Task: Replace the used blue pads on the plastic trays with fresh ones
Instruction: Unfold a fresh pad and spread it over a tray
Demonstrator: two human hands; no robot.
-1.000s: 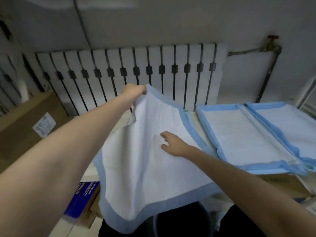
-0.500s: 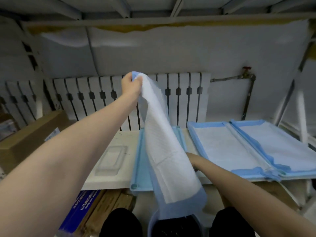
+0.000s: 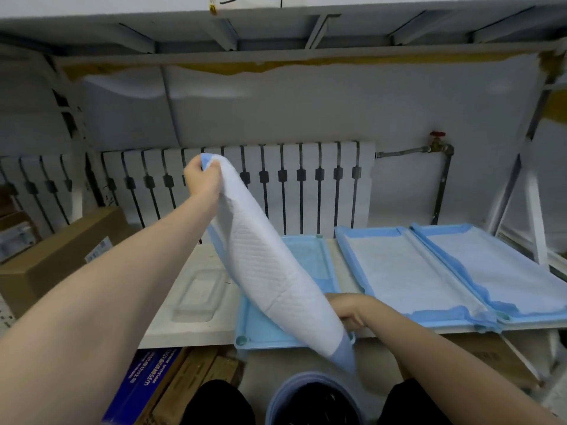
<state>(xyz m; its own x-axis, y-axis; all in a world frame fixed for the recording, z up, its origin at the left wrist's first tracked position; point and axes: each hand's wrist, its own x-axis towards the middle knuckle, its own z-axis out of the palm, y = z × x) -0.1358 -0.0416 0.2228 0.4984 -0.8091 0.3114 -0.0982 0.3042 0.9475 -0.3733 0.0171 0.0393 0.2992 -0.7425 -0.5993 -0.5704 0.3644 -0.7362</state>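
White quilted pad (image 3: 270,271), blue-edged, droops from left hand (image 3: 201,183), fingers (image 3: 213,174) pinching its corner; right hand (image 3: 348,308) fingers hidden.

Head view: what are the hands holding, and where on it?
Left hand pinches the white quilted blue-bordered pad by its top corner. Right hand is curled behind its lower end; grip unclear.

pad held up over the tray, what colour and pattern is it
White pad with diagonal quilted stitching and a light blue border; head view.
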